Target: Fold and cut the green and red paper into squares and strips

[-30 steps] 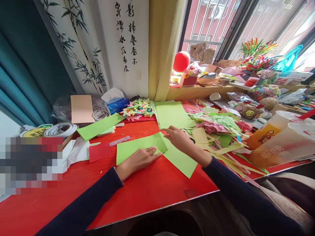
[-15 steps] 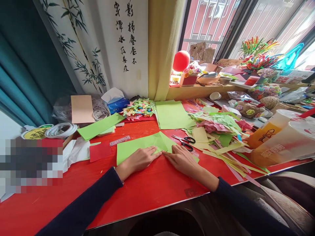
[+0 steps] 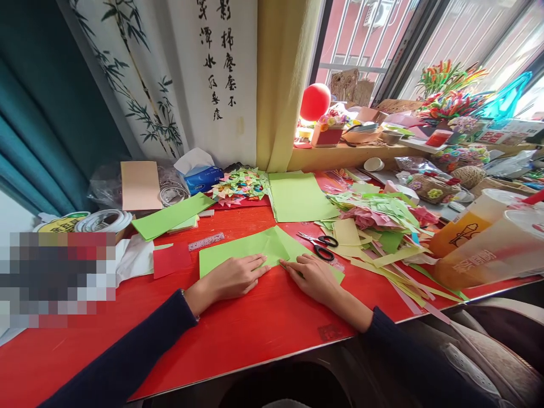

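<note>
A light green sheet of paper (image 3: pixel 232 249) lies on the red table, its right part folded over at a slant with a peak at the top. My left hand (image 3: pixel 236 280) rests on the lower edge of the sheet, fingers stretched out and lying flat. At the fold's lower corner, my right hand (image 3: pixel 312 276) has its fingertips pressed together on the paper; its other fingers are curled. Just beyond that hand are black-handled scissors (image 3: pixel 322 246), blades partly apart. A clear speckled ruler (image 3: pixel 206 242) lies behind the sheet.
A stack of green paper (image 3: pixel 300 198) sits behind, with a heap of cut paper scraps (image 3: pixel 378 215) to its right. Plastic drink cups (image 3: pixel 488 252) stand at the right edge. On the left are a red paper piece (image 3: pixel 171 260) and a green strip (image 3: pixel 173 215).
My left hand has slid a little left and down, away from the fold's corner. My right hand stays at the corner, its fingers slightly more curled.
</note>
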Motion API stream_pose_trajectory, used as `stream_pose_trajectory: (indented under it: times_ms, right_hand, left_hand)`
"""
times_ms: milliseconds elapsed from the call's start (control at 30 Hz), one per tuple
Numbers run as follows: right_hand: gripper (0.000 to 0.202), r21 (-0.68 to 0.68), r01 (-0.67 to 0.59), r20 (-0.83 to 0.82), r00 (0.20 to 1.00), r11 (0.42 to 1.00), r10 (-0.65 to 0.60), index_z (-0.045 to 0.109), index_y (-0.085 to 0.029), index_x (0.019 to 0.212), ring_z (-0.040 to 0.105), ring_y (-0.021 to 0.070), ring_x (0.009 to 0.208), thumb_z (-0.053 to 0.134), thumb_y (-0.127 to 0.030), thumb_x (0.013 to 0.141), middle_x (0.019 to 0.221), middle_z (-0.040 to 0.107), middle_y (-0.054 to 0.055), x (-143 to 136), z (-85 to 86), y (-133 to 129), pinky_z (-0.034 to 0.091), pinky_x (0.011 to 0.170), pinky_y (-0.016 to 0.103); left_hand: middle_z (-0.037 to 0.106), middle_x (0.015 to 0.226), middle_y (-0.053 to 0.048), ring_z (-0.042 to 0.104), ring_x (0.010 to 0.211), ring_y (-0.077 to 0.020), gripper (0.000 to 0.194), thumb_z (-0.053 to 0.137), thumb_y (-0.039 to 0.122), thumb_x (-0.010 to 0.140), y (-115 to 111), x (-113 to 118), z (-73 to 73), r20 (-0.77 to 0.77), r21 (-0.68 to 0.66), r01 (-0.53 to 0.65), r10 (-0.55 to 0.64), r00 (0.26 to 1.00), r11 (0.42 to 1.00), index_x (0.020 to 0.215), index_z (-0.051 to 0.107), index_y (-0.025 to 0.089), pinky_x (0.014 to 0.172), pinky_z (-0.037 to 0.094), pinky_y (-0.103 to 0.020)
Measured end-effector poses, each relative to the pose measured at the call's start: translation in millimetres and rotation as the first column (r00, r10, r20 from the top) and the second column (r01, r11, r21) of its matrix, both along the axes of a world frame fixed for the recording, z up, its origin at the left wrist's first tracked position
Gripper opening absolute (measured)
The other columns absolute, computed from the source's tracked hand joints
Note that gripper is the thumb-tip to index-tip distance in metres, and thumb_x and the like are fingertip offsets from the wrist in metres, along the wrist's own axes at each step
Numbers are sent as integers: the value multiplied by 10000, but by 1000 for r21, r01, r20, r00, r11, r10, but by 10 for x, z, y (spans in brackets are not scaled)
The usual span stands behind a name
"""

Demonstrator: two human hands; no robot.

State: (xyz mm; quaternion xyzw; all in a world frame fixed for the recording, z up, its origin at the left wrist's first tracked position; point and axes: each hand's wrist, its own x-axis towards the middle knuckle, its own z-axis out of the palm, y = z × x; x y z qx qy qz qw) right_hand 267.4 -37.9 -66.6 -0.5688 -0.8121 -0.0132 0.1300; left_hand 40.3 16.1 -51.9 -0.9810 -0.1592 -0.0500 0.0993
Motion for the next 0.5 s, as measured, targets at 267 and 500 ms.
stream_pose_trajectory:
  times_ms: [267, 500]
  right_hand:
    - [326, -10, -1, -34, 999, 1000, 1, 632, -263, 1084, 534, 161, 696, 364, -296, 902, 669, 637, 24, -6, 15, 3, 325, 610, 267]
    - [341, -36, -4, -70, 998, 999, 2, 648, -266, 1050, 539, 164, 696, 342, -320, 911, 679, 651, 21, -5, 4, 20, 325, 604, 264]
  left_hand:
    - [512, 1260, -126, 446, 1189, -207, 397, 333, 137, 865, -133, -279, 36, -32, -25, -16, 15, 999, 1000, 1230, 483, 91, 943, 412, -324]
    - [509, 1264, -106, 451, 1185, -194, 399, 353, 112, 848, -345, -826, 62, -27, 2, -109, 109, 994, 994, 1216, 504, 98, 965, 406, -305]
